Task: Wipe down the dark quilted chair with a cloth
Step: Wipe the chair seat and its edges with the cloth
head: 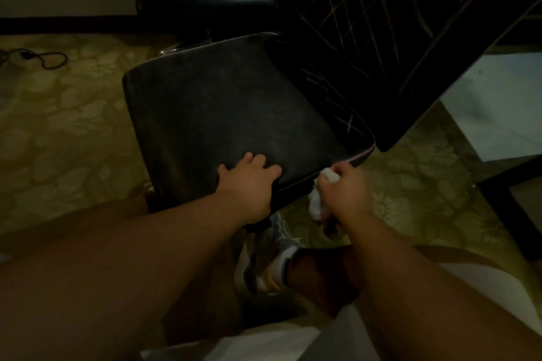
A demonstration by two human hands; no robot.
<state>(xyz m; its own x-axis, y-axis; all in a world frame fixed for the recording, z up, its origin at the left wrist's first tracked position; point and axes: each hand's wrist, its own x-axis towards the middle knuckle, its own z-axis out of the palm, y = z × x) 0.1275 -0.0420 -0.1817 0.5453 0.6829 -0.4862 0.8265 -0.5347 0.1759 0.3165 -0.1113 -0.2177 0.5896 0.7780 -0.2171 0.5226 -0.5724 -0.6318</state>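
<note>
Beside the near edge of the chair seat (234, 108), the person's right hand (343, 193) is clenched round a bunched white cloth (318, 199). Cloth shows above the knuckles and hangs in a wad below the fist, on its inner side. The upper tip of the cloth sits at the seat's near right corner, just by the pale piping there; contact with the edge cannot be told in the dim light.

Left of that grip, the left hand (249, 182) lies on the seat's front rim, fingers spread and only lightly bent over the dark cushion, thumb toward the outside. It presses or steadies; it does not close round anything.

Up and away from the cloth hand rises the quilted backrest (381, 38), dark, with a pale diamond stitch pattern, tilted over the rear of the seat. Seat surface looks worn and dull, slightly scuffed.

Below the grip, between the two forearms, a sneaker (272, 258) with a light sock stands on the patterned carpet (58, 126). Far to the left of both hands, a black cable (44, 57) lies coiled on the carpet. To the right of the cloth hand, beyond the backrest, a pale flat panel (498, 114) with a dark frame beside it.
</note>
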